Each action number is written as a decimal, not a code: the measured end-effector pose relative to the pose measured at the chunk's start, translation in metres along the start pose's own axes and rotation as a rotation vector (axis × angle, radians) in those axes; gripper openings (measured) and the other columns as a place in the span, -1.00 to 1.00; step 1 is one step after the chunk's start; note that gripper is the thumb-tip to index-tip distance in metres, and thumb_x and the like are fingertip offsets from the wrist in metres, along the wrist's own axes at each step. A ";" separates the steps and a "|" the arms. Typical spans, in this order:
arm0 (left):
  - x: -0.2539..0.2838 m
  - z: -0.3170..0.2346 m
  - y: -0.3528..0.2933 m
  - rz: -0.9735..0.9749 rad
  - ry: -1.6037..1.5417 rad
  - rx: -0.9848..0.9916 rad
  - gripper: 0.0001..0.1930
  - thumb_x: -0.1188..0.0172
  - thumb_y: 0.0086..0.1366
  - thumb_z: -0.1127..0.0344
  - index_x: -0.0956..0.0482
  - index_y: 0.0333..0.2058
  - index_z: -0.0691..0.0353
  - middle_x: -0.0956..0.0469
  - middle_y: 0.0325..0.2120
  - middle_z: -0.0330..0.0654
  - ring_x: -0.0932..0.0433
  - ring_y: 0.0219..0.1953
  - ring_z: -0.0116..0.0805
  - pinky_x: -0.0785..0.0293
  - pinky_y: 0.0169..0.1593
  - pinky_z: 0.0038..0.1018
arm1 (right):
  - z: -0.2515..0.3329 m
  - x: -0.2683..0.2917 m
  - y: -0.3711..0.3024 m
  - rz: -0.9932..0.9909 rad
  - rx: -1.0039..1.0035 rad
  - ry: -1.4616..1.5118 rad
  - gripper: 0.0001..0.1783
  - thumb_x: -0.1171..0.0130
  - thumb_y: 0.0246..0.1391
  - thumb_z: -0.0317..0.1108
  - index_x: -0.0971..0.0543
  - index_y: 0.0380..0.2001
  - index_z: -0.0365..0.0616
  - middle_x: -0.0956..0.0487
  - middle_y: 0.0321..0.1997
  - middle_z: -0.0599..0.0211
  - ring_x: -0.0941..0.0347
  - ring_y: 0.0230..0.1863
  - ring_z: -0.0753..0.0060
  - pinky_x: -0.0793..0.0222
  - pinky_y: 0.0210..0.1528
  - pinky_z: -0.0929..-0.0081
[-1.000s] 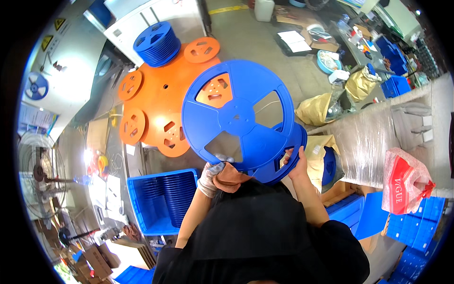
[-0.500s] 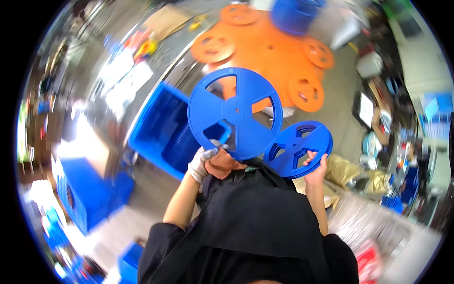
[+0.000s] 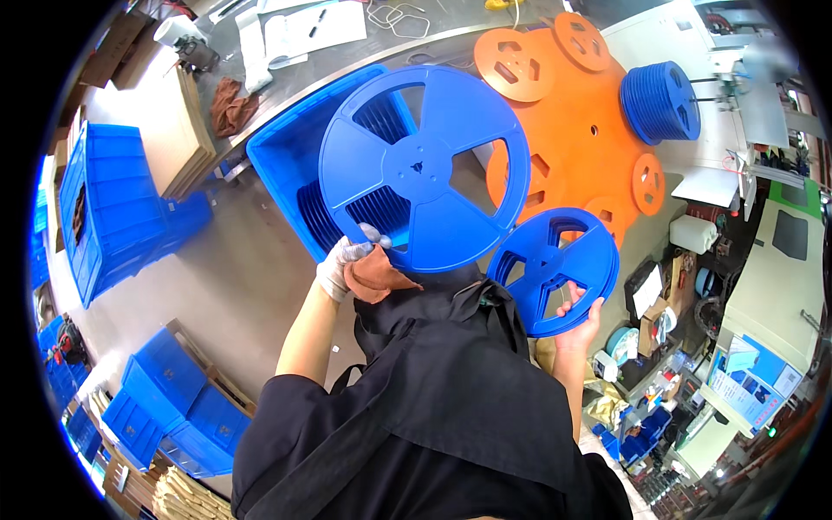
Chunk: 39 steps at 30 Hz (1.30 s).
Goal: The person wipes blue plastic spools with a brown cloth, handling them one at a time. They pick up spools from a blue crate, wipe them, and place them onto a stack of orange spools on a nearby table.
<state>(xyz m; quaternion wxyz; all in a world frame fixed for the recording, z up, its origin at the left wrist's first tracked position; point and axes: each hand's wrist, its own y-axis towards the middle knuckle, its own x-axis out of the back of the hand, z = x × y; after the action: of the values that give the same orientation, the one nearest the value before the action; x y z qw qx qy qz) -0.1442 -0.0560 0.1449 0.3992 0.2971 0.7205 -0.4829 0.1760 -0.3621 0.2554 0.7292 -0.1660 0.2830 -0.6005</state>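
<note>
My left hand [image 3: 340,263], in a pale glove, grips the lower left rim of a large blue reel [image 3: 464,208]. A brown cloth [image 3: 376,276] is bunched in the same hand. The reel is held up face-on, with three wide cut-outs around its hub. My bare right hand [image 3: 577,322] has its fingers hooked through a cut-out of several stacked blue reels [image 3: 582,264], just right of the large one. Behind the large reel stands a blue bin [image 3: 282,143], with a row of blue reels [image 3: 378,212] upright inside, partly hidden.
Ahead to the right is an orange turntable [image 3: 594,169] with round orange holders and a stack of blue reels [image 3: 654,102]. A grey workbench [image 3: 334,65] with papers runs along the far left. Blue crates [image 3: 113,199] and cardboard sheets [image 3: 178,130] stand left.
The view has swung, so the orange turntable now lies farther right, and the picture is sharper. Both hands keep hold of their reels; the large reel appears bigger.
</note>
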 end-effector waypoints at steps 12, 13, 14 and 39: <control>0.006 0.012 0.031 0.047 0.052 0.131 -0.66 -0.39 -0.01 0.39 -0.46 -0.25 0.21 -0.53 -0.25 -0.07 -0.50 -0.12 -0.20 -0.45 0.01 -0.32 | -0.008 0.007 -0.005 -0.083 0.004 -0.028 -0.46 0.18 0.27 0.16 -0.45 -0.17 -0.14 -0.46 0.07 -0.03 -0.36 -0.54 0.44 -0.30 -0.48 0.48; 0.008 0.013 0.033 0.034 0.037 0.149 -0.65 -0.37 -0.01 0.40 -0.47 -0.23 0.24 -0.54 -0.23 -0.02 -0.51 -0.10 -0.17 -0.44 0.04 -0.29 | -0.008 0.007 -0.005 -0.085 0.008 -0.029 -0.45 0.18 0.27 0.16 -0.45 -0.17 -0.14 -0.47 0.06 -0.03 -0.36 -0.54 0.44 -0.30 -0.48 0.49; 0.010 0.013 0.034 0.022 0.022 0.164 -0.65 -0.36 -0.01 0.41 -0.47 -0.22 0.28 -0.56 -0.22 0.02 -0.52 -0.09 -0.13 -0.43 0.07 -0.27 | -0.007 0.007 -0.005 -0.087 0.011 -0.030 -0.45 0.18 0.27 0.16 -0.46 -0.17 -0.14 -0.47 0.06 -0.02 -0.36 -0.53 0.44 -0.29 -0.48 0.49; 0.070 0.015 -0.042 -0.468 0.181 -0.366 -0.74 -0.25 0.12 0.51 -0.49 -0.17 0.28 -0.56 -0.15 0.00 -0.55 -0.09 -0.14 -0.49 0.07 -0.22 | 0.007 -0.027 -0.003 0.097 -0.046 -0.140 -0.45 0.22 0.28 0.17 -0.47 -0.17 -0.12 -0.38 0.19 -0.02 -0.37 -0.52 0.47 -0.28 -0.46 0.54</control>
<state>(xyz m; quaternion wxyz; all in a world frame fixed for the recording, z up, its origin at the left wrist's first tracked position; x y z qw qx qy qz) -0.2099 -0.0818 0.1006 0.2584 0.0882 0.8769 -0.3956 0.1752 -0.3367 0.2685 0.7714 -0.2104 0.2530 -0.5447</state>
